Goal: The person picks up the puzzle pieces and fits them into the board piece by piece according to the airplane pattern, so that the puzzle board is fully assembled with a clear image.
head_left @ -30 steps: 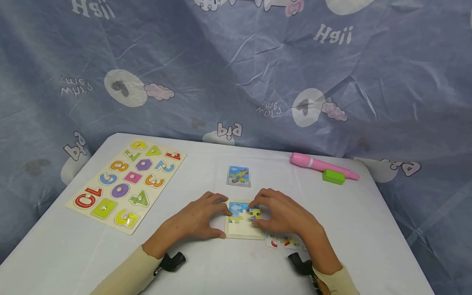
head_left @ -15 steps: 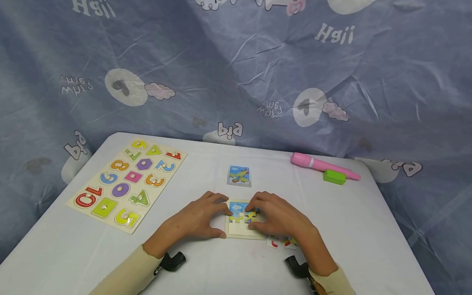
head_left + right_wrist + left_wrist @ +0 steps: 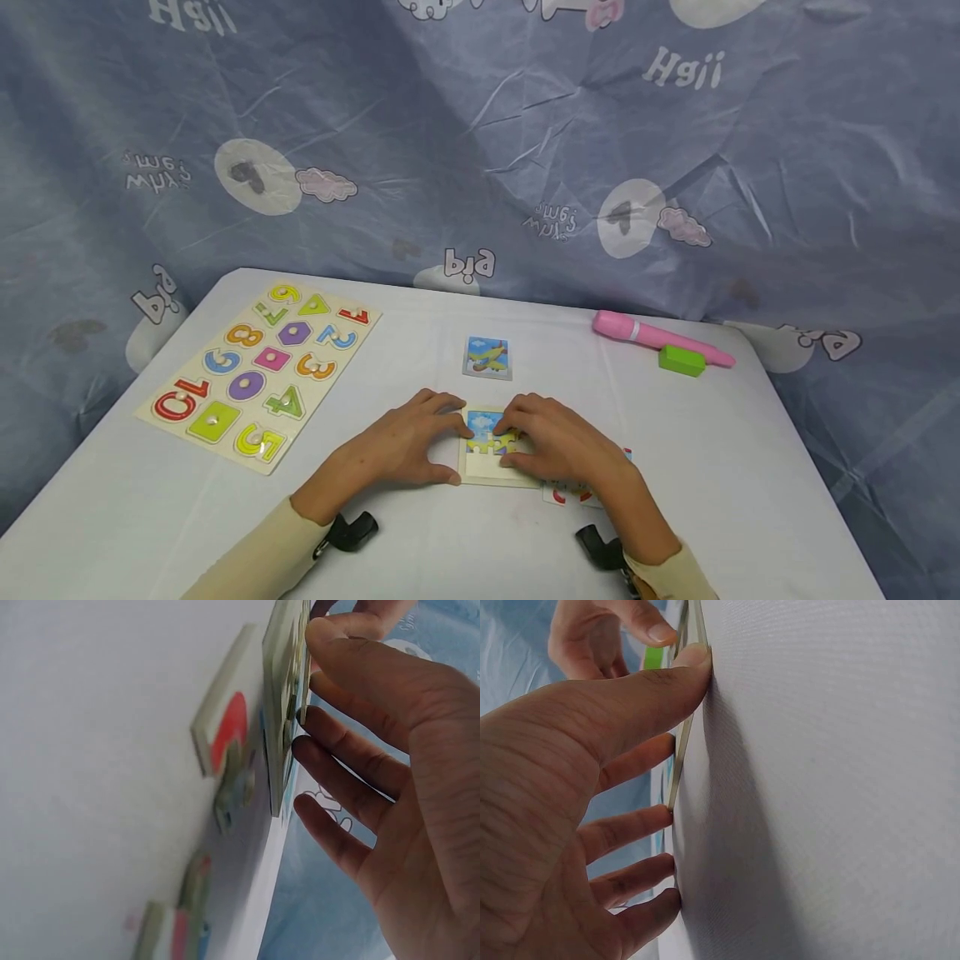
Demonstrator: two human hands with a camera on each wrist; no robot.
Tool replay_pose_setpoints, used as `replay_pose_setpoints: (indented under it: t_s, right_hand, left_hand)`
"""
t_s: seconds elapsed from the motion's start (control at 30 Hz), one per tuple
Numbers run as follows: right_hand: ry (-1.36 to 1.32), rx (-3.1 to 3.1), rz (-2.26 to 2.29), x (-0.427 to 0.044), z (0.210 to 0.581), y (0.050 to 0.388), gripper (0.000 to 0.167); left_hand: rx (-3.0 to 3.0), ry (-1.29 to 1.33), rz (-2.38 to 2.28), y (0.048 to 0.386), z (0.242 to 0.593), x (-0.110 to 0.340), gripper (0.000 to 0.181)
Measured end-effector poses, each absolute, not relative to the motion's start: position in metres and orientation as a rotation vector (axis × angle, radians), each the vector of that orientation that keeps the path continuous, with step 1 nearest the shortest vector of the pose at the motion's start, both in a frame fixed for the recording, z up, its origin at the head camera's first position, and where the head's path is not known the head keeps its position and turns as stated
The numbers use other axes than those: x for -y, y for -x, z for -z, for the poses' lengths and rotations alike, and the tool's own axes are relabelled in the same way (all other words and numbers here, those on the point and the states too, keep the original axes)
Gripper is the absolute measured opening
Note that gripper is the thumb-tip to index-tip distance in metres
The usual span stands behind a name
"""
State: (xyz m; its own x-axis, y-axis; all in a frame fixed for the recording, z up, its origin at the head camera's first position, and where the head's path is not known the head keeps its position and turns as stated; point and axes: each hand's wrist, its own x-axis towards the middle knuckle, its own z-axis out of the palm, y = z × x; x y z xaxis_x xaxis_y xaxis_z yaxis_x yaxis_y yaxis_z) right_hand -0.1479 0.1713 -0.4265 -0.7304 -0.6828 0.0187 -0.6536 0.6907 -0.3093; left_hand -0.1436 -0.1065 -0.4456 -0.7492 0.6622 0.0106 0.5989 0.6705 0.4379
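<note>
On the table lies a small wooden puzzle tray with blue sky and yellow pieces in its upper part and a bare strip below. My left hand rests along its left edge, thumb at the near corner and fingers spread, as the left wrist view shows too. My right hand pinches a yellow jigsaw piece between thumb and fingers, low over the tray; its fingers partly hide it. In the right wrist view the right thumb and fingers grip this thin piece at the tray.
Loose jigsaw pieces lie right of the tray, partly under the right forearm. Behind it lies an airplane picture card. A number-and-shape board is at left. A pink microphone-shaped toy and green block lie back right.
My right hand has carried the yellow piece leftward across the tray, up against the yellow piece at its left. The left hand stays in place on the tray's edge.
</note>
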Motion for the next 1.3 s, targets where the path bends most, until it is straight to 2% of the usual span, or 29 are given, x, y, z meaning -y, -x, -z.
replay_pose_setpoints:
  t_s: [1.3]
  right_hand:
    - [1.105,-2.868,0.367,-0.1612,0.4310,0.1434,0.033]
  left_hand:
    - [-2.738,-1.022,-0.623,0.1428,0.4449,0.1057,0.051]
